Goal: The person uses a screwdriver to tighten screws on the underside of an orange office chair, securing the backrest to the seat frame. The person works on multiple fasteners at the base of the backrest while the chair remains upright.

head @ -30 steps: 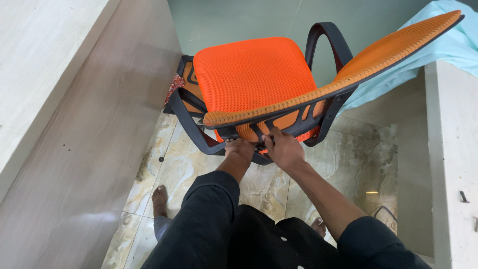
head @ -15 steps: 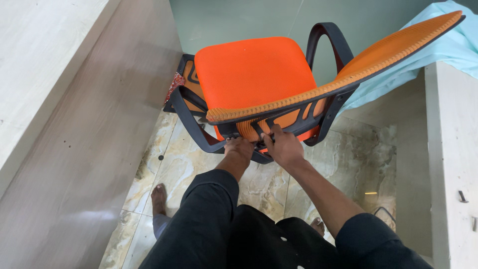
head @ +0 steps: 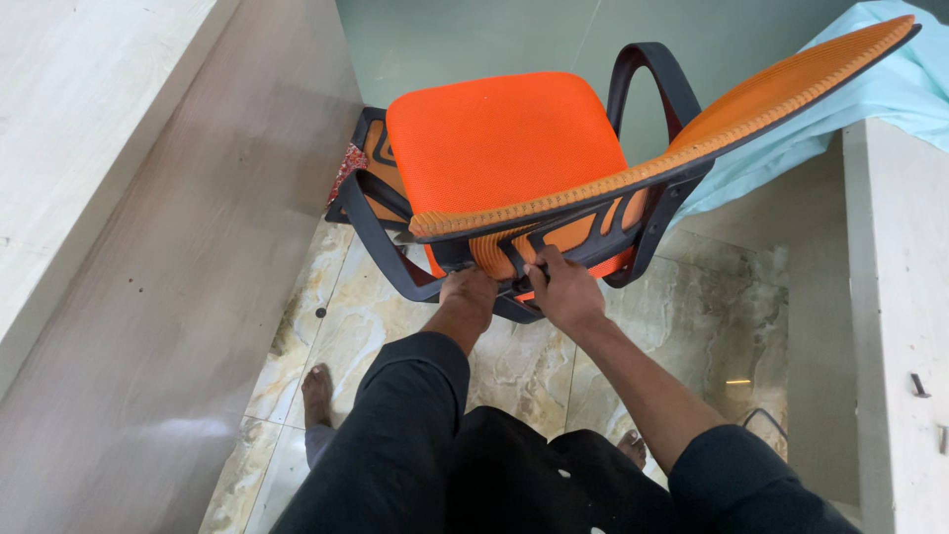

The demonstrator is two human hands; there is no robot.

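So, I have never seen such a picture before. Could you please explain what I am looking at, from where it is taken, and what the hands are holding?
The picture comes from a camera worn on a person's head, looking down, so you see that person's own arms, dark sleeves and dark trousers from above. There is no machine here, only two bare hands.

In front of the person stands an orange office chair with a black plastic frame and armrests. Its mesh backrest leans toward the camera.

The left hand and the right hand both grip the black frame at the lower back of the chair, close side by side.

Below is a marbled tile floor, where the person's bare feet show. A pale wooden panel slopes on the left, another pale board stands on the right, and a light blue cloth lies behind the chair.
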